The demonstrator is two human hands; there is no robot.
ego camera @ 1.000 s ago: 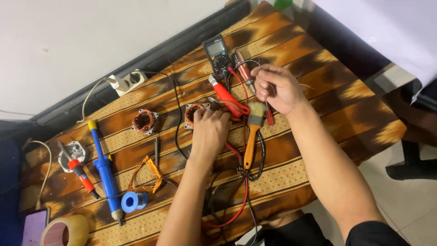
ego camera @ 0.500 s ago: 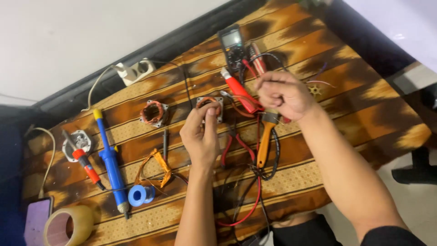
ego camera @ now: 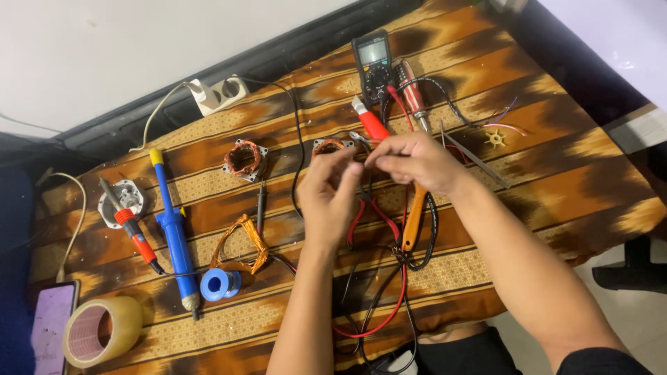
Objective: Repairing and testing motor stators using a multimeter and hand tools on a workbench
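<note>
My left hand (ego camera: 332, 198) and my right hand (ego camera: 411, 163) meet fingertip to fingertip above the patterned cloth (ego camera: 556, 180). The right fingertips pinch what looks like a thin wire, too fine to see well. The left fingers curl beside it, and I cannot see whether they grip it. Just behind the left fingers lies a small stator with copper winding (ego camera: 326, 145). Under the hands lie red-handled pliers (ego camera: 363, 215), an orange-handled tool (ego camera: 415, 217) and a red-handled cutter (ego camera: 372, 123).
A multimeter (ego camera: 373, 64) with red and black leads and a red screwdriver (ego camera: 413, 92) lie at the back. To the left are a second stator (ego camera: 243, 160), a copper coil (ego camera: 244, 239), a blue suction pump (ego camera: 174, 229), a solder spool (ego camera: 221, 285), a soldering iron (ego camera: 135, 236), a tape roll (ego camera: 101, 330), and a phone (ego camera: 50, 325).
My left hand has lifted off the small stator and my right hand has moved left. The fingertips now meet in front of the stator.
</note>
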